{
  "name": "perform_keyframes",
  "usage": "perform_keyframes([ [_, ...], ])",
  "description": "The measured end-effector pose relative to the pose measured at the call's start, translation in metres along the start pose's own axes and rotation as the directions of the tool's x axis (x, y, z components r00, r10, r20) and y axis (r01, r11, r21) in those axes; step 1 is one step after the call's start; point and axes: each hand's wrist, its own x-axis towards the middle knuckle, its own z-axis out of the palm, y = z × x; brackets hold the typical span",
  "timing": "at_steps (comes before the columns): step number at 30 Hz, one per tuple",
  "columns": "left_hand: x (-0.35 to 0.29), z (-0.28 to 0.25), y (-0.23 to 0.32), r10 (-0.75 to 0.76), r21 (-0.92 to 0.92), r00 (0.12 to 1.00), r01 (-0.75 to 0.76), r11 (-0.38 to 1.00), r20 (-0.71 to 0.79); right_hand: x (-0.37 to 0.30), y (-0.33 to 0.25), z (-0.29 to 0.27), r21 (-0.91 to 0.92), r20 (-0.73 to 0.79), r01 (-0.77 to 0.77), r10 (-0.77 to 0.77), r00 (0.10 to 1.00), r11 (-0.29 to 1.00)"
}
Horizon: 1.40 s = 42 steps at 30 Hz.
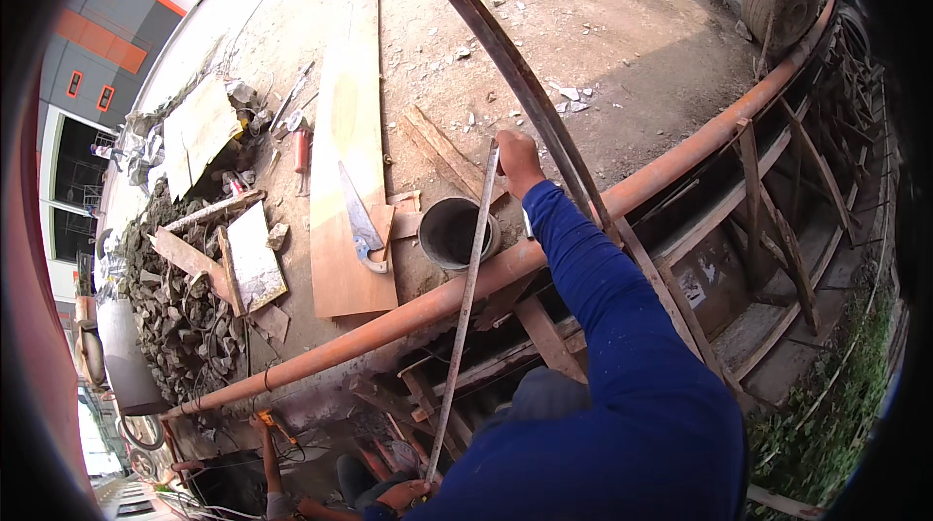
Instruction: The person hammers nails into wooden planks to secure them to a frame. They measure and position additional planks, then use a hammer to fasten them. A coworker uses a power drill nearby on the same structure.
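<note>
My right hand (518, 159), in a blue sleeve, is closed around the upper end of a tape measure (470, 293), a long, narrow pale strip. The strip slants down across an orange pipe rail (428, 312) and passes in front of a dark round bucket (442, 237). At its lower end my left hand (403, 494) is closed on it, partly hidden at the bottom edge. A handsaw (362, 229) with a pale handle lies on a long plywood board (342, 137) left of the bucket.
A dark curved metal bar (496, 45) rises past my right arm. Rubble (190, 327) and board scraps lie at left. Timber framing (753, 181) stands below the rail at right. Another person's hand (260, 421) holds an orange tool at lower left. A wheel (780, 1) stands at far right.
</note>
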Motion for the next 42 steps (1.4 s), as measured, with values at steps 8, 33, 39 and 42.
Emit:
perform_keyframes([
  [8, -0.015, -0.007, 0.023, -0.043, 0.022, 0.993, 0.045, 0.999, -0.109, 0.050, 0.074, -0.032, -0.468, -0.163, 0.101, -0.198, 0.967, 0.878],
  [33, 0.354, -0.220, 0.685, 0.580, 0.196, 0.665, -0.562, 0.804, -0.470, -0.041, 0.160, -0.151, -0.994, 0.111, 0.103, -0.426, 0.898, -0.041],
  [39, 0.440, -0.196, 0.771, 0.491, -0.086, 0.744, -0.584, 0.807, -0.453, -0.038, 0.152, -0.152, -0.994, 0.106, 0.087, -0.386, 0.917, -0.066],
  [42, 0.467, -0.205, 0.801, 0.501, -0.082, 0.749, -0.586, 0.806, -0.434, -0.037, 0.153, -0.146, -0.995, 0.102, 0.087, -0.360, 0.927, -0.059],
])
